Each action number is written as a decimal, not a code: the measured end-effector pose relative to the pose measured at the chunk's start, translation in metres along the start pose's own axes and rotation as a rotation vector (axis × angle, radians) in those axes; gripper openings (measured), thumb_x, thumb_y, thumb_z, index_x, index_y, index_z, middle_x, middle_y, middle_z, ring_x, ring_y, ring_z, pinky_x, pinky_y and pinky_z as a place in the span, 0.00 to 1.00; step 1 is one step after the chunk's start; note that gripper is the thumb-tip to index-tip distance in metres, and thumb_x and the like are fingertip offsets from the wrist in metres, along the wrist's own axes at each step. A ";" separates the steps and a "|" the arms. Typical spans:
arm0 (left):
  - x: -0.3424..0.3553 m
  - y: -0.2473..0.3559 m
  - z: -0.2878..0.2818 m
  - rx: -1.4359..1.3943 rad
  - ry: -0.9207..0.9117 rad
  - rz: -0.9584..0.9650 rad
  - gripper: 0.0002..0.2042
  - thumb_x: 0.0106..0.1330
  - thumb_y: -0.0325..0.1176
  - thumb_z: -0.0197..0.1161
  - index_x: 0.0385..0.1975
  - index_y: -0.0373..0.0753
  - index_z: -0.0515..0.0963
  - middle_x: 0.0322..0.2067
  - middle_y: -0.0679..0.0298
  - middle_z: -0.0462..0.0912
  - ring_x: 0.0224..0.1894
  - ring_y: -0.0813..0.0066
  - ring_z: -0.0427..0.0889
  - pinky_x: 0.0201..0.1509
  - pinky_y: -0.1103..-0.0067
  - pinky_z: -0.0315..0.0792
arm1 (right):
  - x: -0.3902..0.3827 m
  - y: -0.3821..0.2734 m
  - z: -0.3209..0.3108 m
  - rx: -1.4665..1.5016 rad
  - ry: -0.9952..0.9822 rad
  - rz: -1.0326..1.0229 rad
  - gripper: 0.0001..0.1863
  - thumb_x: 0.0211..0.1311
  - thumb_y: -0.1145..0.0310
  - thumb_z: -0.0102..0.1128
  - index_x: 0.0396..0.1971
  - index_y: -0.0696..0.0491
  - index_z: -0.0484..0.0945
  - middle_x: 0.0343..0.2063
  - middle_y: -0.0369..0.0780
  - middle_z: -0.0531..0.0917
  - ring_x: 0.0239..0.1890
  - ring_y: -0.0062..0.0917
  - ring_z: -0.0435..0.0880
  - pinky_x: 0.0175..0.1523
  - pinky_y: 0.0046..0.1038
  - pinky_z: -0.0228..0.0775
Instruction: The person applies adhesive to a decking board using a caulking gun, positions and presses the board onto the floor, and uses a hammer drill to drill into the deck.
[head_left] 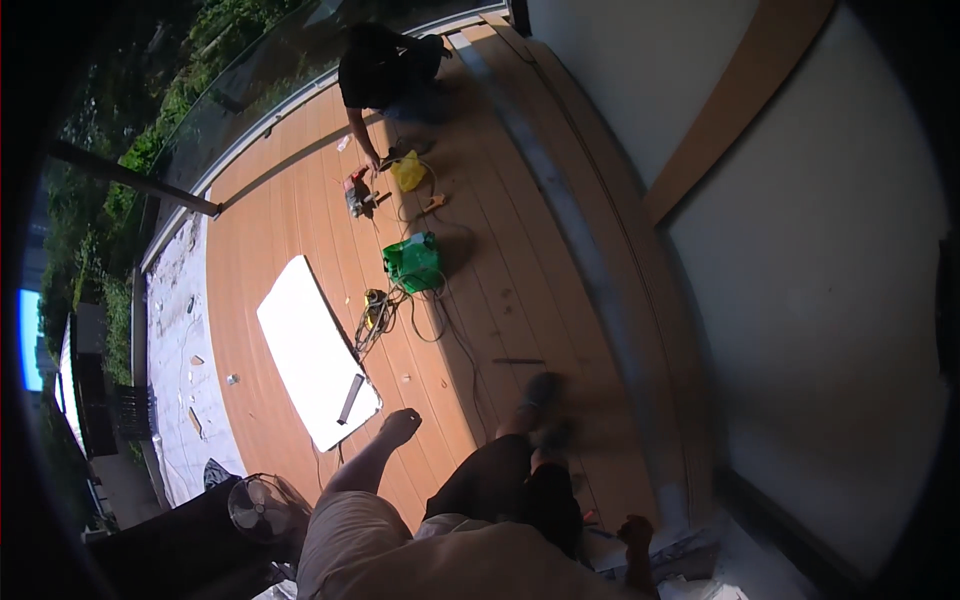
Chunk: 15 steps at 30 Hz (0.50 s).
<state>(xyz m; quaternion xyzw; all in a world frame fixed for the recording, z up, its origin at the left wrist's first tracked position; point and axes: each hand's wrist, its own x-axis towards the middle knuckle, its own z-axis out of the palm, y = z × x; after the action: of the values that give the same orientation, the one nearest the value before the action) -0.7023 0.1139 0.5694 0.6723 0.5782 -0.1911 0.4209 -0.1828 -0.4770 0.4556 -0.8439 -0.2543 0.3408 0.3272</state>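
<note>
My left hand (pixel 400 428) is loosely closed over the deck boards, just right of a white panel (pixel 300 340) with a dark flat strip (pixel 349 398) lying on it. Whatever it holds, if anything, is too small to make out. My right hand (pixel 635 533) is low at the right, curled near the wall's foot and some small red tools (pixel 590 517); its contents are unclear. My legs and blurred feet rest on the wooden deck (pixel 250 240), near a thin dark bar (pixel 518 361).
A crouching person (pixel 375 70) reaches toward a red power tool (pixel 358 190) beside a yellow bag (pixel 408 170). A green bag (pixel 410 262), coiled cables and a yellow tool (pixel 374 310) lie mid-deck. A fan (pixel 255 508) stands lower left, a pale wall (pixel 820 300) right, a railing along the left.
</note>
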 end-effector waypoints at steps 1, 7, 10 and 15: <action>-0.028 -0.017 0.010 0.050 -0.024 0.091 0.13 0.71 0.39 0.53 0.39 0.39 0.82 0.45 0.55 0.84 0.47 0.55 0.83 0.53 0.65 0.76 | 0.007 0.006 -0.020 -0.326 -0.065 -0.131 0.06 0.54 0.68 0.65 0.27 0.55 0.82 0.21 0.40 0.83 0.22 0.28 0.80 0.29 0.31 0.76; -0.215 -0.077 0.141 -0.745 -0.051 -0.415 0.13 0.68 0.39 0.57 0.37 0.35 0.81 0.29 0.58 0.85 0.27 0.69 0.84 0.33 0.71 0.79 | 0.096 -0.043 -0.097 -1.054 -0.511 -0.118 0.14 0.58 0.60 0.66 0.20 0.50 0.74 0.18 0.36 0.74 0.20 0.26 0.71 0.28 0.34 0.66; -0.295 -0.055 0.176 -0.984 -0.149 -0.610 0.14 0.70 0.40 0.57 0.42 0.35 0.81 0.30 0.59 0.84 0.30 0.71 0.84 0.33 0.72 0.78 | 0.166 -0.103 -0.110 -0.818 -0.401 -0.085 0.13 0.62 0.58 0.63 0.25 0.50 0.75 0.20 0.36 0.74 0.22 0.25 0.72 0.30 0.33 0.67; -0.318 -0.011 0.158 -0.859 -0.048 -0.481 0.16 0.72 0.41 0.58 0.48 0.34 0.79 0.35 0.58 0.85 0.34 0.71 0.85 0.36 0.74 0.77 | 0.250 -0.243 -0.062 -0.119 -0.221 0.091 0.14 0.67 0.56 0.59 0.32 0.51 0.76 0.23 0.35 0.76 0.26 0.24 0.74 0.33 0.33 0.68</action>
<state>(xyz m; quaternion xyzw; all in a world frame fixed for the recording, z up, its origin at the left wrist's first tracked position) -0.7591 -0.2066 0.7119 0.2809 0.7337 -0.0429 0.6172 -0.0276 -0.1784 0.5639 -0.8298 -0.2700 0.4303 0.2311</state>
